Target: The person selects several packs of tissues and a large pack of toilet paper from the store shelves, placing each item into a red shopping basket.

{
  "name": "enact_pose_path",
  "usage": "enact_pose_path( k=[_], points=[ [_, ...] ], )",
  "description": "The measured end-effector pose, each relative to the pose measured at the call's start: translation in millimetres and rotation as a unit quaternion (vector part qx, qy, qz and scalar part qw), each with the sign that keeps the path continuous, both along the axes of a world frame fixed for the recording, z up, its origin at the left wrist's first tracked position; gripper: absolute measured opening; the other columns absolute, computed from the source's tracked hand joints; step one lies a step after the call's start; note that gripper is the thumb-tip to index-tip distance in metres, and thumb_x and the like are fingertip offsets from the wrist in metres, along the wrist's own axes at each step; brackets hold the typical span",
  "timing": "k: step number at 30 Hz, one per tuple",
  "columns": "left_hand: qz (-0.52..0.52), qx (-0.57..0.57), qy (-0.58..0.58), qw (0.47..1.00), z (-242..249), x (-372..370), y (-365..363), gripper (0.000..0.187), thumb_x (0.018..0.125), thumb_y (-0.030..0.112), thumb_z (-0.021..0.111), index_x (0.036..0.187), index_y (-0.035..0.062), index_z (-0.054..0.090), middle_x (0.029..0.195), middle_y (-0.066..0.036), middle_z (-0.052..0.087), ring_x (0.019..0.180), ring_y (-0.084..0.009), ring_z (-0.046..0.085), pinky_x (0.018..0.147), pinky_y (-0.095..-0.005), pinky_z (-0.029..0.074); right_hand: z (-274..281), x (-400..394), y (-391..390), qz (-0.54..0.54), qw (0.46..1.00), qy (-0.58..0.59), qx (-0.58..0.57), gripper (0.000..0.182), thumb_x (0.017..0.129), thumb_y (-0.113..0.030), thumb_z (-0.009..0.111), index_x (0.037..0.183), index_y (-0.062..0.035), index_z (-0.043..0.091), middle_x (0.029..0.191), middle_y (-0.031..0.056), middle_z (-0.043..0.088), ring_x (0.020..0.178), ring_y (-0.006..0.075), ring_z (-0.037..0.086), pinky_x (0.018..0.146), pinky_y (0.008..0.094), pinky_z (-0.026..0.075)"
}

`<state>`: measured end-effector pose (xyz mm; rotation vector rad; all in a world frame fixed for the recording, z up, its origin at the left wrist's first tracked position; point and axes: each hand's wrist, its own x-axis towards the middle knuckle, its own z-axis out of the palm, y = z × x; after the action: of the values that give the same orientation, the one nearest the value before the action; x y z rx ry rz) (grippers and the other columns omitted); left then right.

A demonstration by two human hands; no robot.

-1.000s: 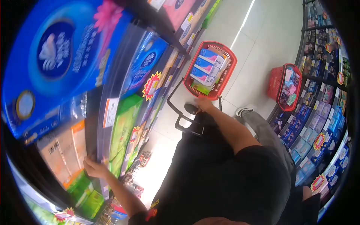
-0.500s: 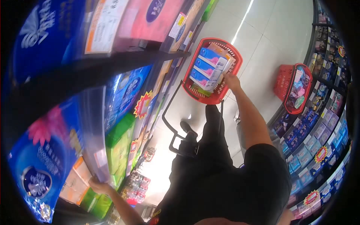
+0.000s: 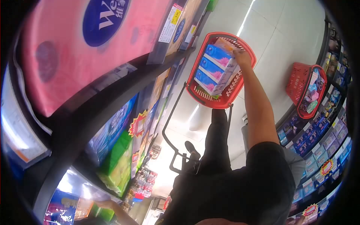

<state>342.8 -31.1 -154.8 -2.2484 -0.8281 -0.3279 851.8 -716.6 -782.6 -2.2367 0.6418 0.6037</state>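
A red basket [image 3: 248, 44] on a black-framed trolley holds several blue-and-white tissue packs [image 3: 214, 69] with pink flowers, and an orange pack [image 3: 225, 44] behind them. Inside the basket's right side, my right hand [image 3: 242, 58] has its fingers closed on the upper end of the tissue packs. Low at the left, my left hand [image 3: 106, 204] is at the shelf, beside an orange-and-white pack [image 3: 83, 208] and a green pack [image 3: 106, 214]. Its fingers are blurred, and its grip cannot be made out.
Large pink packs [image 3: 71, 48] and green packs [image 3: 118, 165] fill the left shelves, behind a black shelf edge [image 3: 93, 93]. A second red basket [image 3: 298, 83] with small packs stands by the right shelves [image 3: 318, 150]. Pale floor tiles [image 3: 268, 22] lie between.
My right hand has moved up along the packs, toward the basket's far end. The packs sit more tilted. The view has shifted, bringing the pink pack closer and my left hand lower in the frame.
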Motion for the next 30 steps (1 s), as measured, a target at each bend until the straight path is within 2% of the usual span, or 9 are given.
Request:
enact_pose_path(
  k=[3,6,9,11,12,15,19,25,30],
  points=[
    [0.036,-0.039,-0.043,0.998,3,-5,1,0.08,0.078,0.034,0.074,0.142,-0.0013,0.039,0.127,-0.023,0.052,0.112,-0.0407,0.052,0.093,-0.0532,0.046,8,8,6,0.033,0.996,0.077,-0.019,0.043,0.087,-0.041,0.05,0.107,-0.0089,0.071,0.103,0.0198,0.07,0.097,0.0378,0.066,0.086,0.0456,0.05],
    [0.046,-0.132,-0.158,0.978,-6,15,-23,0.069,0.084,0.032,0.068,0.139,0.0001,0.042,0.125,-0.022,0.054,0.108,-0.0394,0.056,0.085,-0.0508,0.049,-72,-18,-4,0.14,0.982,-0.094,-0.086,0.041,0.088,-0.041,0.049,0.104,-0.0101,0.072,0.099,0.0198,0.07,0.095,0.0384,0.066,0.083,0.0467,0.051],
    [0.045,-0.198,-0.239,0.95,-14,45,-45,0.05,0.089,0.029,0.06,0.13,0.0007,0.051,0.116,-0.02,0.06,0.1,-0.0359,0.06,0.077,-0.0477,0.051,-19,-31,-6,0.14,0.989,-0.049,0.014,0.039,0.091,-0.037,0.047,0.087,-0.0053,0.07,0.083,0.0162,0.069,0.087,0.0326,0.067,0.078,0.0438,0.05],
    [0.052,-0.182,-0.198,0.962,-19,67,-68,0.04,0.092,0.029,0.054,0.119,-0.0001,0.058,0.106,-0.018,0.063,0.094,-0.033,0.061,0.073,-0.0462,0.051,-26,-57,-18,0.148,0.987,0.001,0.069,0.042,0.092,-0.042,0.043,0.098,-0.011,0.072,0.094,0.0206,0.069,0.091,0.0393,0.065,0.08,0.0493,0.05],
    [0.053,-0.26,-0.328,0.907,-25,105,-101,0.044,0.093,0.035,0.045,0.099,-0.004,0.065,0.094,-0.017,0.064,0.084,-0.0295,0.061,0.072,-0.044,0.05,1,-64,-15,0.183,0.98,0.01,0.076,0.04,0.092,-0.04,0.044,0.097,-0.0111,0.072,0.094,0.0204,0.068,0.091,0.039,0.065,0.08,0.0492,0.05],
    [0.063,-0.269,-0.386,0.88,-29,123,-118,0.04,0.091,0.032,0.048,0.095,-0.0036,0.065,0.089,-0.016,0.064,0.078,-0.0281,0.06,0.071,-0.0417,0.05,29,-108,-12,0.249,0.961,-0.009,0.122,0.034,0.091,-0.036,0.048,0.094,-0.0119,0.072,0.095,0.0191,0.068,0.093,0.0372,0.065,0.081,0.0478,0.05],
    [-0.11,-0.196,-0.196,0.955,-32,85,-78,0.027,0.087,0.027,0.063,0.088,0.0,0.061,0.082,-0.011,0.064,0.07,-0.0269,0.062,0.058,-0.0381,0.05,107,-159,29,0.377,0.919,-0.042,0.111,0.032,0.093,-0.029,0.049,0.099,-0.0051,0.069,0.093,0.0178,0.07,0.088,0.0329,0.067,0.081,0.044,0.051],
    [-0.079,-0.25,-0.343,0.902,-42,88,-86,0.026,0.095,0.022,0.054,0.083,-0.0009,0.058,0.077,-0.015,0.061,0.065,-0.0275,0.059,0.062,-0.039,0.047,213,-210,103,0.164,0.958,-0.054,0.23,0.029,0.095,-0.024,0.047,0.091,0.0006,0.063,0.076,0.02,0.062,0.074,0.0324,0.063,0.069,0.0413,0.049],
    [-0.063,-0.284,-0.381,0.878,-15,114,-127,0.028,0.097,0.021,0.053,0.081,0.0006,0.063,0.065,-0.013,0.058,0.058,-0.0228,0.053,0.058,-0.0366,0.044,336,-223,119,-0.002,0.917,-0.043,0.396,0.024,0.097,-0.025,0.05,0.091,-0.0036,0.06,0.072,0.0057,0.058,0.062,0.016,0.057,0.057,0.0301,0.047]
  ],
)
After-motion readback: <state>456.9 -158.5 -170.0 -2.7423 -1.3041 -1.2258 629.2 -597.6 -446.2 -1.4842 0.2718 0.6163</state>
